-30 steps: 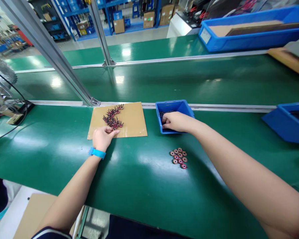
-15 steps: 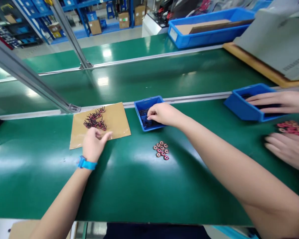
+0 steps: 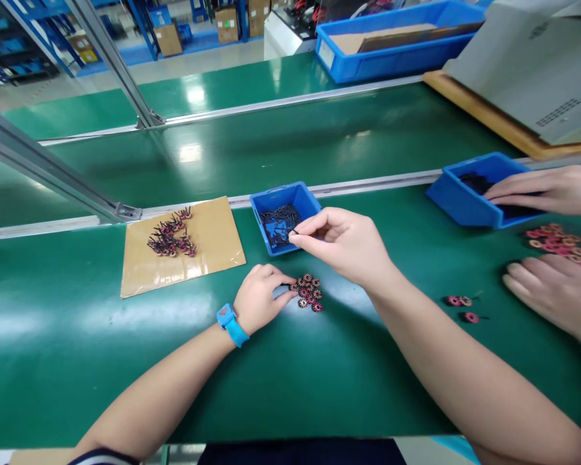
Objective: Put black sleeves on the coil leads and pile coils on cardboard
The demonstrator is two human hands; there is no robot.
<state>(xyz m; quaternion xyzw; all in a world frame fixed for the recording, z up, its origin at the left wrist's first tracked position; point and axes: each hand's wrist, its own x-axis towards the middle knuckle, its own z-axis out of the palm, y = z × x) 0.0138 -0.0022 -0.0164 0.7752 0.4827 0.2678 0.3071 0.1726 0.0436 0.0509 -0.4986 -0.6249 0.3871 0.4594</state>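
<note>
Black pin (image 3: 295, 232) sits pinched in your right hand (image 3: 347, 247); your left fingers part around copper-wound rotors (image 3: 306, 292).

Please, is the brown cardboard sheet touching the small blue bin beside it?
Apart. The head view shows a strip of green table between the right edge of the cardboard sheet and the blue bin.

The right hand (image 3: 346, 248) pinches a small dark piece (image 3: 294, 232) between thumb and fingertips. Just beyond those fingertips sits a blue bin (image 3: 285, 216) of dark slender pieces. Nearer the wearer, the left hand's (image 3: 264, 297) fingertips reach the edge of a cluster of red and copper-coloured rings (image 3: 310, 292). Left of both hands' fingers, a brown cardboard sheet (image 3: 213, 239) bears rings with dark prongs (image 3: 172, 236).
</note>
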